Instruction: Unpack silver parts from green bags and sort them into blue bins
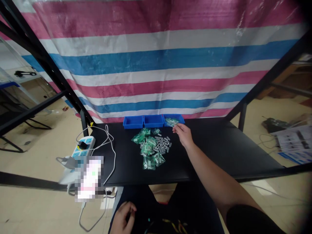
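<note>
My right hand (183, 134) reaches over the black table, at the front edge of the right blue tray (180, 118). Its fingers are pinched together; what they hold, if anything, is too small to make out. Clear packets (172, 122) lie inside that tray. My left hand (124, 216) rests on my lap below the table edge, fingers curled, with nothing visible in it. Mid-table lie several green-tinted bags (147, 149) with pale pieces inside. Beside them on the right is a pile of small silvery cylinders (162, 145).
Two more blue trays (133, 122) (153, 121) stand left of the filled one. On the left side are a white power strip (84, 146), cables (114, 156) and a blurred bright device (90, 178). A striped sheet (158, 71) hangs behind the table (219, 152).
</note>
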`<state>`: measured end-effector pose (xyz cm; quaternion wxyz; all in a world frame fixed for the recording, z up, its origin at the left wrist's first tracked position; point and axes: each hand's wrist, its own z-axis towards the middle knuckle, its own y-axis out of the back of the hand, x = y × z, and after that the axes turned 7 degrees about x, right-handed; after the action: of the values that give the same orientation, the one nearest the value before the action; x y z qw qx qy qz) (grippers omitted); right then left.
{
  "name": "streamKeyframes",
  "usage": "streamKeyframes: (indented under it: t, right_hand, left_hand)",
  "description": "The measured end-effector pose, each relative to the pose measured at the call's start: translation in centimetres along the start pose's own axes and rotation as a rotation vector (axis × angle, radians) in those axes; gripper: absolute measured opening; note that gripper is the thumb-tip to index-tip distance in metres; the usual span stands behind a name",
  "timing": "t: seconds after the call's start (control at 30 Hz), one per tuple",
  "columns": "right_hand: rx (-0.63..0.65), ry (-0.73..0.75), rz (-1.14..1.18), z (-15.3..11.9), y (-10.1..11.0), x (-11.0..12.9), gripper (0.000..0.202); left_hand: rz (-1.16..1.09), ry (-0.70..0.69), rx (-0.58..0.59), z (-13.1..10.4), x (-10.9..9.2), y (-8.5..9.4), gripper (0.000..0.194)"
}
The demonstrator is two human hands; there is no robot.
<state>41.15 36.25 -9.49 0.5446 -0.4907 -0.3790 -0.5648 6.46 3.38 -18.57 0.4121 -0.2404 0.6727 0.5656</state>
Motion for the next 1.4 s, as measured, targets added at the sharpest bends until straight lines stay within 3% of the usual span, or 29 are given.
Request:
streamKeyframes:
  t: [0.13,0.2,0.27,0.37,0.43,0.5,0.57,0.7,0.8,1.0,1.07,1.2,1.4]
  right_hand:
    - [-0.125,-0.036,-0.229,3.3,0.4,0.4,0.055]
    - [-0.091,-0.046,-0.359,3.5,0.6,0.7,0.055]
    - [-0.021,-0.016,-0.433,2.5,0.4,1.1,0.042]
    - [0.149,0.066,-0.532,-0.3,-1.1,2.5,0.016]
    - [0.403,0.223,-0.670,-2.4,-2.7,3.5,0.012]
    - [0.643,0.380,-0.826,-4.1,-4.4,4.1,0.026]
    - [0.716,0.428,-0.949,-5.4,-5.9,4.1,0.042]
    - [0.633,0.387,-1.124,-6.6,-7.6,2.9,0.036]
    - [0.562,0.398,-1.091,-6.8,-7.7,2.1,0.028]
    - [0.401,0.411,-0.625,-5.7,-6.3,1.7,0.021]
    - [0.337,0.276,-0.402,-5.1,-5.8,1.4,0.015]
    - [0.153,-0.075,0.064,-3.9,-4.9,0.8,0.040]
    - [0.000,-0.095,0.169,-1.3,-3.4,1.0,0.047]
  left_hand:
    - [0.004,0.005,-0.013,-0.1,0.0,-0.1,0.028]
    - [-0.004,0.011,-0.018,-0.2,0.2,-0.2,0.029]
    - [-0.019,0.013,-0.020,-0.3,0.4,-0.2,0.029]
    - [-0.037,0.020,-0.008,-0.2,0.6,-0.1,0.029]
    - [-0.037,0.021,0.004,0.0,0.6,-0.1,0.029]
    - [-0.029,0.016,0.013,0.2,0.6,-0.1,0.029]
    - [-0.016,0.010,0.022,0.3,0.5,-0.1,0.029]
    - [0.002,0.002,0.031,0.3,0.6,-0.2,0.029]
    - [-0.007,-0.004,0.027,0.2,0.7,-0.1,0.029]
    - [0.004,-0.003,0.002,-0.3,1.0,0.2,0.032]
    - [0.004,-0.003,-0.012,-0.4,1.1,0.3,0.033]
    - [-0.017,-0.013,-0.030,-0.4,1.3,0.2,0.035]
    - [-0.049,-0.028,-0.025,-0.1,1.3,0.0,0.032]
